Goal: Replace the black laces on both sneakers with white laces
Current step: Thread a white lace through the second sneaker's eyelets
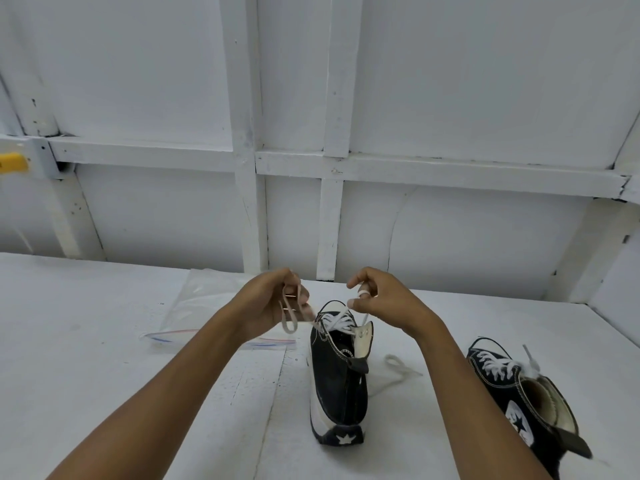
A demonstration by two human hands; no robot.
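As the left hand (268, 301) grips the white lace (286, 328), the right hand (379, 301) pinches it — above the sneaker (337, 386)

Clear zip bag (207, 306) on white table (86, 341)

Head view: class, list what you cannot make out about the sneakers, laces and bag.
All in the head view:
- Right sneaker: sole and heel cut off by the bottom edge.
- White lace: its ends, hidden inside the curled fingers of the left hand and right hand.
- Plastic bag: middle covered by the left forearm; contents too faint to tell.
- Yellow object: cut off by the left edge.
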